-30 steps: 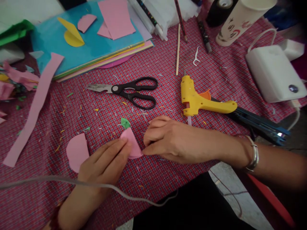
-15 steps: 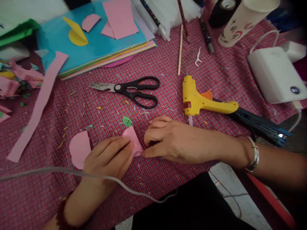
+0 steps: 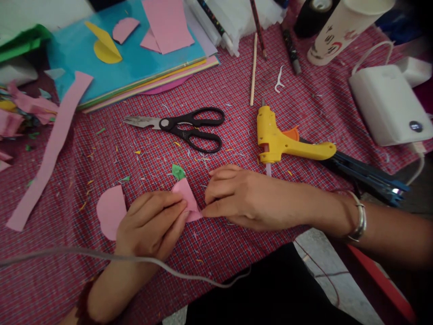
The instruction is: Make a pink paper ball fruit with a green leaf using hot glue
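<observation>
Pinching folded pink paper [image 3: 188, 194] with left hand [image 3: 149, 221] on checked surface [image 3: 211, 253], right beside green scrap [image 3: 177, 171]. Touching pink lower corner with curled right hand [image 3: 245, 196]; cannot tell whether gripping.

Single camera, head-worn: looks forward and steeply down from above the near side of the checked tablecloth [image 3: 230, 92], at close working range. Left hand [image 3: 152, 221] and right hand [image 3: 240, 198] lie around mid-frame, slightly below centre; left forearm enters at the lower left, right forearm from the right edge. Wearer's dark lap [image 3: 257, 293] at bottom. Table's near edge runs aslant. Upper field reaches the blue folder [image 3: 76, 56] and paper cup [image 3: 341, 36].
</observation>
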`<act>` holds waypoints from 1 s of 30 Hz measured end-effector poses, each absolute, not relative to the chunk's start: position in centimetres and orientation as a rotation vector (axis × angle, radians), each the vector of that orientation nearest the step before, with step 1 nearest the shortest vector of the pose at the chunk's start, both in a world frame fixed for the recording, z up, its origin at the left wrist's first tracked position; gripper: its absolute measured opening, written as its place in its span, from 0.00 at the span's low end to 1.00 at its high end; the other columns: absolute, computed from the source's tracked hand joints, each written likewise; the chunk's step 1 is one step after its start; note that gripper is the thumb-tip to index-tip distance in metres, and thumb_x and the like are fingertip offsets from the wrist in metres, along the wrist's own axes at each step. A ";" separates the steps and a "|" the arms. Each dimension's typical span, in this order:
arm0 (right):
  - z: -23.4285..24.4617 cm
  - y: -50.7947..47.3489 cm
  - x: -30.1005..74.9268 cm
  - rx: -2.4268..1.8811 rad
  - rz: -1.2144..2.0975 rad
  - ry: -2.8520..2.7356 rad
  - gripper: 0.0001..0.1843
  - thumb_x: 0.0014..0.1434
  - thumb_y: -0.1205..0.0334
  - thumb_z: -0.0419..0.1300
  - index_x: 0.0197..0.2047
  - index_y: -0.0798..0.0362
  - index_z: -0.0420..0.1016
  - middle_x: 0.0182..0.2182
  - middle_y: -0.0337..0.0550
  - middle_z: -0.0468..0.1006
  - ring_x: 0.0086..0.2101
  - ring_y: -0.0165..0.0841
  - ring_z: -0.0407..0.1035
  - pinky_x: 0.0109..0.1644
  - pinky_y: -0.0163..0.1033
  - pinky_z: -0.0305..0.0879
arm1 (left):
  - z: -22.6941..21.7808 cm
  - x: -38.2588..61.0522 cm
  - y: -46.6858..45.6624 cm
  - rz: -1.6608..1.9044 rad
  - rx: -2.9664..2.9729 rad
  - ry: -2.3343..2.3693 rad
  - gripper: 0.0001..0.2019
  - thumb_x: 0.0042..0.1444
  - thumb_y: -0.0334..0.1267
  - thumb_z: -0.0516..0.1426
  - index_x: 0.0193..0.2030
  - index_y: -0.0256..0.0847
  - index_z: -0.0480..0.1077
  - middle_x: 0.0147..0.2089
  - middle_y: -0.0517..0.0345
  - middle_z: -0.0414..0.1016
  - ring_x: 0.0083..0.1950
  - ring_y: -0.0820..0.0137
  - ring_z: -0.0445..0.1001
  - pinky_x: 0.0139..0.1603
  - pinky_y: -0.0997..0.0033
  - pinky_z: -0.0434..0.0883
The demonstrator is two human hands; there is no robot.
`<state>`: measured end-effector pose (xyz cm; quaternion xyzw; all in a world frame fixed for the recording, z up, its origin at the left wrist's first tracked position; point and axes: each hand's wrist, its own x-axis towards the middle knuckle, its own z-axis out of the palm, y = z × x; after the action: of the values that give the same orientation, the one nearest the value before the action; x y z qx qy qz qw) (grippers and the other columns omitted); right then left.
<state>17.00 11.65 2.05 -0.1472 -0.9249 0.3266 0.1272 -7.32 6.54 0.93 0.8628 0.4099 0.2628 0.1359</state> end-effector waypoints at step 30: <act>1.5 11.5 17.0 -0.426 0.846 -2.730 0.12 0.67 0.68 0.53 0.43 0.53 0.78 0.39 0.43 0.75 0.41 0.35 0.63 0.49 0.44 0.57 | 1.1 -7.0 5.6 0.601 3.046 1.133 0.09 0.57 0.35 0.62 0.44 0.37 0.73 0.42 0.50 0.81 0.43 0.58 0.81 0.39 0.60 0.81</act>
<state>17.05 11.48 1.52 -0.1462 -0.9373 0.2905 0.1257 -7.04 5.56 1.13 0.9185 0.3417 0.1813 -0.0818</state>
